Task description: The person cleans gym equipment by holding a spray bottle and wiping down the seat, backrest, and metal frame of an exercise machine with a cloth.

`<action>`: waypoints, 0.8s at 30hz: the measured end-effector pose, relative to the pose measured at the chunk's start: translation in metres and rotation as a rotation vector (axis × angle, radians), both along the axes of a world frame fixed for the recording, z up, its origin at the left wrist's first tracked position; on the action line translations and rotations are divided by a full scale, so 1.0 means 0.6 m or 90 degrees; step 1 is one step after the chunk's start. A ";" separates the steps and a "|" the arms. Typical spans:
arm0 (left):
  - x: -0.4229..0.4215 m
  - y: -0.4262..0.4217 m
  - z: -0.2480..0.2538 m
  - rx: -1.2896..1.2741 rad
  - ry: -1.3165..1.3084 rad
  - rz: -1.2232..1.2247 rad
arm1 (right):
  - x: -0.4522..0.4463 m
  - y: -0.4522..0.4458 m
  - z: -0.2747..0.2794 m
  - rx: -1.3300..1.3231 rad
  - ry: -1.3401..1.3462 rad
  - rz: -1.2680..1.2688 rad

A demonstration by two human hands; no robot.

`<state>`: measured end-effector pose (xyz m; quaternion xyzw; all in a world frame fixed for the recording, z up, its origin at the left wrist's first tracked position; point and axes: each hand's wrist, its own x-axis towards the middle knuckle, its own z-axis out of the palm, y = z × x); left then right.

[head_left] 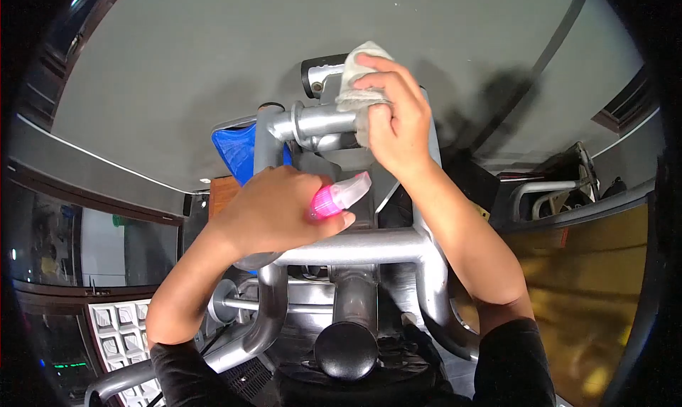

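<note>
In my left hand [277, 204] is a spray bottle [327, 202] with a pink collar and a clear nozzle pointing up and right; its body is hidden by the hand. My right hand [399, 115] presses a whitish cloth [361, 73] on the upper part of a silver metal frame [323, 122], with its fingers curled over the cloth. The left hand hovers above the frame's lower crossbar [355, 247], below and left of the right hand.
A blue object [236, 151] lies behind the frame's left post. Below stand curved tubes [433, 293] and a round black cap [346, 350]. A white lattice panel [124, 336] is at the lower left, a grey wall [213, 51] behind, and a yellowish panel [582, 300] at the right.
</note>
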<state>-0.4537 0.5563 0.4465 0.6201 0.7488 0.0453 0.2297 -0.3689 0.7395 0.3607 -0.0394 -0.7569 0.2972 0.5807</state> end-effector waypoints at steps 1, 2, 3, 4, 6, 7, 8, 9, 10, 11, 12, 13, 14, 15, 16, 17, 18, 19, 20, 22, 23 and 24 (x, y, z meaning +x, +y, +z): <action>0.002 0.002 -0.001 0.001 -0.001 0.003 | 0.000 0.003 0.000 -0.003 0.018 -0.026; 0.004 0.005 -0.004 0.021 -0.010 0.000 | 0.000 0.005 0.001 -0.006 0.038 -0.052; 0.005 0.007 -0.005 0.039 -0.019 -0.004 | -0.001 0.006 0.002 -0.021 0.042 -0.046; 0.008 0.010 -0.006 0.039 -0.020 -0.002 | -0.001 0.007 0.000 -0.021 0.041 -0.044; 0.010 0.015 -0.006 0.034 -0.016 0.005 | -0.005 0.013 -0.005 -0.034 0.048 -0.043; 0.008 0.015 -0.005 0.034 -0.017 0.007 | -0.006 0.013 -0.005 -0.034 0.048 -0.041; 0.006 0.016 -0.003 -0.009 -0.006 -0.004 | -0.006 0.013 -0.004 -0.036 0.045 -0.040; 0.005 0.015 -0.002 -0.051 0.004 -0.017 | -0.006 0.013 -0.004 -0.037 0.042 -0.038; 0.006 0.012 -0.001 -0.050 0.004 -0.015 | -0.004 0.012 -0.003 -0.036 0.042 -0.037; 0.003 0.006 -0.002 -0.035 0.005 -0.017 | -0.004 0.012 -0.003 -0.029 0.038 -0.034; 0.001 0.001 -0.003 -0.020 0.007 -0.019 | -0.004 0.012 -0.003 -0.022 0.034 -0.031; 0.000 -0.003 0.000 -0.020 0.007 -0.018 | -0.005 0.011 -0.003 -0.022 0.033 -0.030; -0.001 -0.008 0.005 -0.016 -0.002 0.000 | -0.007 0.010 -0.003 -0.026 0.038 -0.024; -0.003 -0.013 0.008 -0.011 -0.010 0.017 | -0.008 0.010 -0.003 -0.030 0.043 -0.020; -0.005 -0.019 0.008 -0.010 -0.010 0.016 | -0.009 0.009 -0.003 -0.029 0.043 -0.020; -0.005 -0.027 0.007 0.043 -0.040 0.014 | -0.009 0.007 -0.003 -0.060 0.041 -0.009; -0.007 -0.035 0.006 0.095 -0.070 0.010 | -0.008 0.005 -0.003 -0.091 0.038 0.002; -0.011 -0.046 0.005 0.095 -0.071 0.007 | -0.004 0.003 -0.002 -0.091 0.038 -0.001; -0.016 -0.060 0.005 0.135 -0.105 0.059 | 0.000 0.000 0.001 -0.126 -0.006 0.006; -0.028 -0.087 -0.004 0.174 -0.139 0.110 | 0.005 -0.007 0.003 -0.163 -0.050 0.012; -0.035 -0.101 -0.018 0.277 -0.183 0.138 | 0.005 -0.012 0.003 -0.138 -0.065 0.028; -0.039 -0.116 -0.027 0.380 -0.227 0.165 | 0.003 -0.014 0.003 -0.112 -0.080 0.044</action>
